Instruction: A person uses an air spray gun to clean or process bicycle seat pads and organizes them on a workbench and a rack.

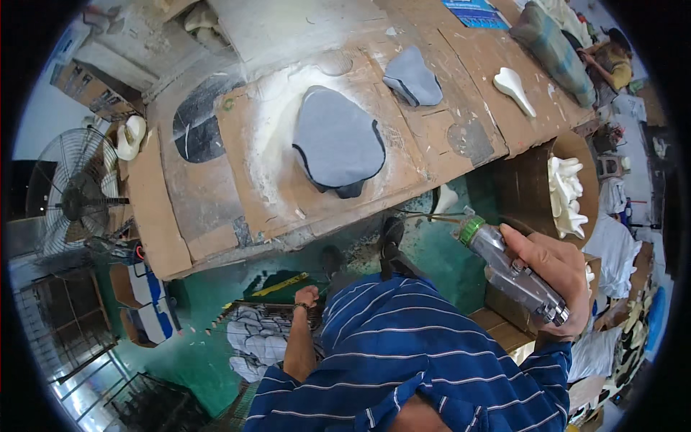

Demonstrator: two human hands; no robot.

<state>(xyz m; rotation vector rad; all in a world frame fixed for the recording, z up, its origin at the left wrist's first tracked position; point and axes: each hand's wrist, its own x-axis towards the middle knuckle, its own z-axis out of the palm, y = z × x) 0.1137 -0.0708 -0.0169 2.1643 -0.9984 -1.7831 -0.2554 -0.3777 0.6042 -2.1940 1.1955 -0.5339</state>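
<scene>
My right hand [551,270] is wrapped round a silver spray gun [497,252] with a green ring near its nozzle, off the table's front edge. My left hand [306,296] hangs low over the floor with curled fingers; whether anything is inside them cannot be made out. On the cardboard-covered table [209,194] lies a large grey bicycle saddle cover [338,137] with dark edges, ringed by whitish overspray. Behind it to the right sits a smaller grey saddle cover [414,77]. Farther right rests a bare white saddle shell [512,88].
A cardboard drum [529,187] with several white saddle shells stands right of the table. A wire crate of grey pieces [255,335] is beside my left arm. A large fan [75,194] stands at left. Another person [615,61] sits far right, past a rolled cloth bundle [554,54].
</scene>
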